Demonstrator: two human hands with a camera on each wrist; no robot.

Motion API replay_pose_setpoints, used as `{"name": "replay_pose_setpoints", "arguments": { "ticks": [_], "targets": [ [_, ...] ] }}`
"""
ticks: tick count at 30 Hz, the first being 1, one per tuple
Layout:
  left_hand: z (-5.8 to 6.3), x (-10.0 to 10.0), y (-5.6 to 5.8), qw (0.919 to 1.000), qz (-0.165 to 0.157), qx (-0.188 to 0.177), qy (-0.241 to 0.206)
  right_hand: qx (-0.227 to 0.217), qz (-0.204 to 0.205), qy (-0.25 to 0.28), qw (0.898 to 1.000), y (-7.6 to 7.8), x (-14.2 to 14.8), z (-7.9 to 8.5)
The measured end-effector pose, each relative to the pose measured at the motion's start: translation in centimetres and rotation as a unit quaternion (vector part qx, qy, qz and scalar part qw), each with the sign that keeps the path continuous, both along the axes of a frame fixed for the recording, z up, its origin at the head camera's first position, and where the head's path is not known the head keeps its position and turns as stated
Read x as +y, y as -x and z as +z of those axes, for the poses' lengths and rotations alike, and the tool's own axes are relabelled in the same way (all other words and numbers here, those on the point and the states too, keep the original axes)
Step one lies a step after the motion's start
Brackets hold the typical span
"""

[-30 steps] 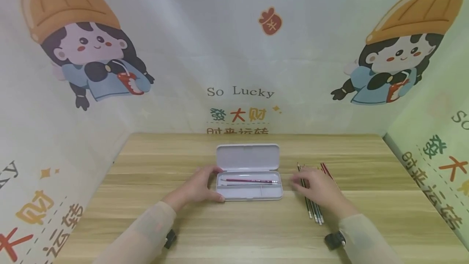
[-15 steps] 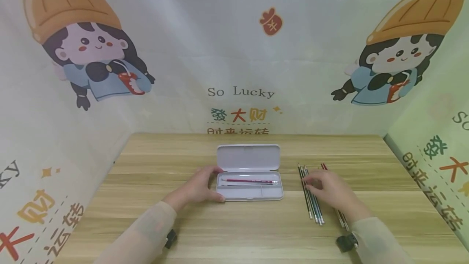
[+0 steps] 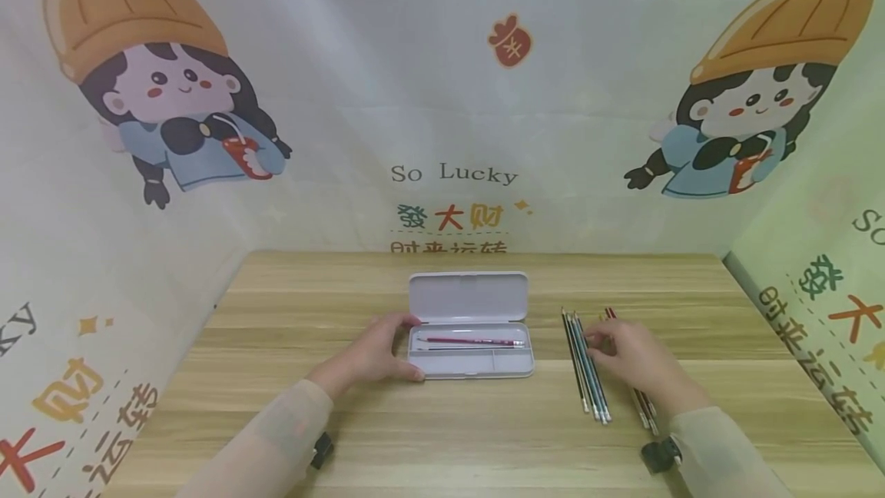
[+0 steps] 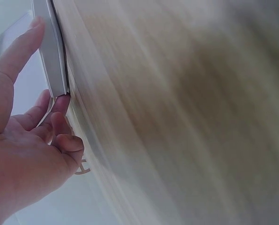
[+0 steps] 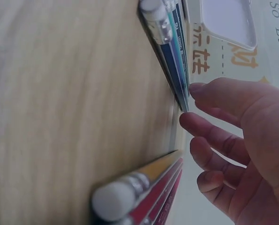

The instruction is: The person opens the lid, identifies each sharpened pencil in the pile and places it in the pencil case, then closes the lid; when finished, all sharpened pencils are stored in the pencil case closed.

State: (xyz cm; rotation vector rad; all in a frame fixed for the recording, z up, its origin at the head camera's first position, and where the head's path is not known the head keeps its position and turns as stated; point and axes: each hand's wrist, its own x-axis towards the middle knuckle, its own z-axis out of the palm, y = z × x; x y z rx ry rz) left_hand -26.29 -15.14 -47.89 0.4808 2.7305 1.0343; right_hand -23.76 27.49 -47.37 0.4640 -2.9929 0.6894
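Note:
On the table lies an open white pencil case, its lid raised at the back. A red pencil and a darker one lie in its rear compartment. My left hand grips the case's left end, thumb at the front corner and fingers at the back, as the left wrist view also shows. My right hand hovers by a bundle of dark green and blue pencils. In the right wrist view its thumb and index finger stand apart near the blue pencils, with nothing pinched between them.
Partly under my right hand lies a second group of pencils, red and yellow, erasers toward me. The wooden table ends at a printed cloth backdrop at the back and sides.
My right hand has shifted rightward across the green and blue pencils, from their left side to their right side. The left hand and the pencil case have stayed put.

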Motion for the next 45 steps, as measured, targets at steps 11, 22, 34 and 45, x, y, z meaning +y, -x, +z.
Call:
{"name": "replay_pose_setpoints", "arguments": {
  "ticks": [11,22,34,45],
  "targets": [
    [0.14,0.06,-0.17,1.0000,0.001,0.005,0.008,-0.001,-0.010,-0.025,1.000,0.20,-0.13,-0.17],
    [-0.09,-0.09,0.19,0.9999,0.003,0.008,0.007,-0.018,-0.020,-0.049,0.998,0.35,-0.44,0.43],
    [-0.26,-0.01,0.20,0.9999,0.002,0.006,0.011,-0.035,-0.030,-0.065,0.997,0.23,-0.52,0.59],
    [-0.47,-0.13,0.23,0.9998,-0.006,0.016,0.008,-0.039,-0.042,-0.066,0.996,0.11,-0.67,0.58]
  ]
}}
